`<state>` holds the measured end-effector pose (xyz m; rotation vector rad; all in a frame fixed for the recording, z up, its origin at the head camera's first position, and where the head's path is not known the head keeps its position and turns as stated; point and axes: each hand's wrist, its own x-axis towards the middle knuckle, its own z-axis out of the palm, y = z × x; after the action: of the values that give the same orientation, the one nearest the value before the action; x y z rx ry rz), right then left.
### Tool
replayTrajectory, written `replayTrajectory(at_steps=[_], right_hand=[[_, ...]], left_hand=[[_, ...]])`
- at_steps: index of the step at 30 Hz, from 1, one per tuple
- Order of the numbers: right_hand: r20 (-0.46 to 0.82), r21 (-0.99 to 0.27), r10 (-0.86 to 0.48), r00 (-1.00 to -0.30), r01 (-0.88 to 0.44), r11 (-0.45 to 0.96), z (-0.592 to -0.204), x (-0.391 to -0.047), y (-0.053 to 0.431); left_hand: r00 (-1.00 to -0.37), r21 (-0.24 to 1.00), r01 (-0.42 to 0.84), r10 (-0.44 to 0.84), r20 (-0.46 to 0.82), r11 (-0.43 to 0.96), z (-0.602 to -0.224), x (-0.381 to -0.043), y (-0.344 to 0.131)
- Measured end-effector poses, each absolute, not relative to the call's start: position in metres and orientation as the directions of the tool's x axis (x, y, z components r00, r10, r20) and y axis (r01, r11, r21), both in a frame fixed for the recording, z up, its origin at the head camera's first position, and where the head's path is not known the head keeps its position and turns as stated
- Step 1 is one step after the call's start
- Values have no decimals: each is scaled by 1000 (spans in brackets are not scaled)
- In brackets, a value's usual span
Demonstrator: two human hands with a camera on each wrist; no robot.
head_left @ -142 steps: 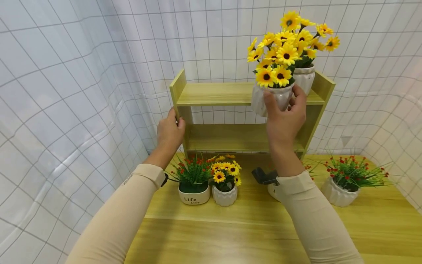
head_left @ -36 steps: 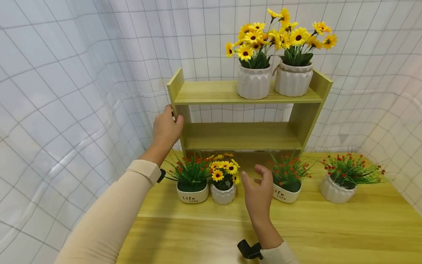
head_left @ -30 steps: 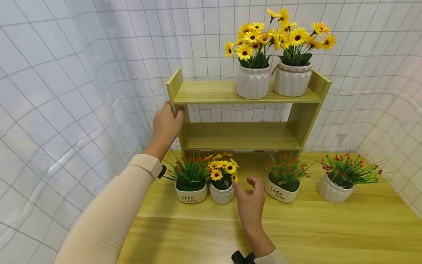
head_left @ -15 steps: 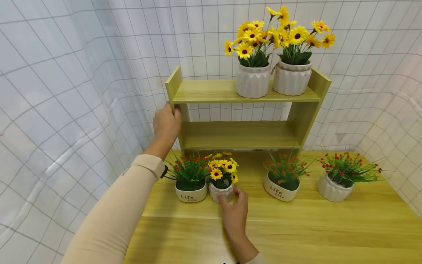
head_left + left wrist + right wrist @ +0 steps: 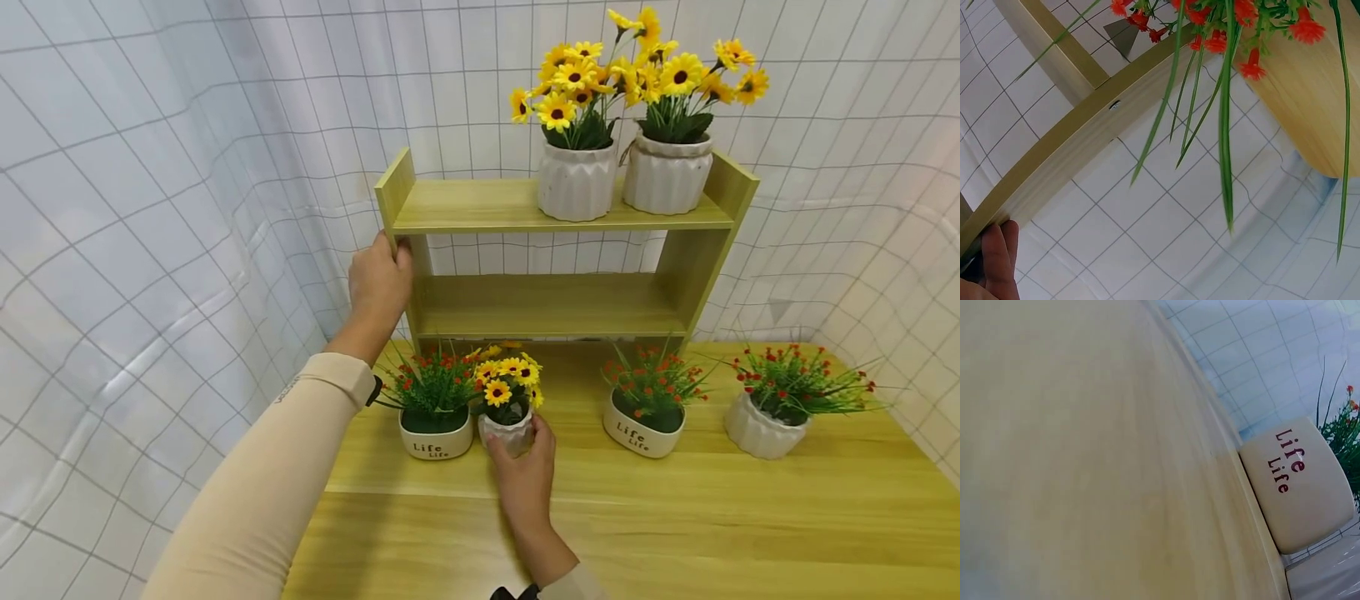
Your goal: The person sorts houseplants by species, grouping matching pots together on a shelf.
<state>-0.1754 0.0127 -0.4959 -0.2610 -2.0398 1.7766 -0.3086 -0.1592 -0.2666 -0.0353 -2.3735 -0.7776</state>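
My left hand (image 5: 380, 277) grips the left side panel of the wooden shelf (image 5: 480, 204); in the left wrist view its fingers (image 5: 999, 253) lie along the panel's edge. My right hand (image 5: 527, 475) holds a small white fluted flowerpot (image 5: 510, 433) with yellow sunflowers, thumb at the front and fingers on its right side. Beside that pot on the left stands an oval planter (image 5: 437, 442) marked "Life", with red flowers and green grass. Two larger white pots of yellow sunflowers, the left one (image 5: 576, 185) and the right one (image 5: 667, 177), stand on the shelf top's right half.
A second "Life" planter (image 5: 643, 429) with red flowers stands on the wooden table (image 5: 712, 517), right of the right hand. Farther right is a white fluted pot (image 5: 765, 429) with red flowers. A white gridded curtain (image 5: 150, 208) hangs behind and at the sides.
The sunflower pot held earlier now stands on the shelf top, released. My right hand has come down and left to the small sunflower pot and holds it. The left hand keeps its grip.
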Motion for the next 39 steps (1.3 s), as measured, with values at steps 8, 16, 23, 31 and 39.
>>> replayTrajectory(at_steps=[8,16,23,31,39], right_hand=[[198,-977,404,-893,-148,152,-499,-188,13],[223,-973,413,-883,-172,157,-503,-200,11],[217,-972,428,-877,-152,180,-502,-206,10],[183,-979,435,-882,-124,161,-500,-208,9],[167,-986,472,-866,-155,64,-500,-206,12]], left_hand=[[-809,537,201,-170,563,819,-265,-307,-158],[-807,534,202,-169,565,821,-266,-309,-159],[-806,529,211,-161,570,822,-266,-309,-159],[-804,525,213,-157,573,824,-265,-308,-159],[-810,530,213,-155,566,820,-265,-306,-159]])
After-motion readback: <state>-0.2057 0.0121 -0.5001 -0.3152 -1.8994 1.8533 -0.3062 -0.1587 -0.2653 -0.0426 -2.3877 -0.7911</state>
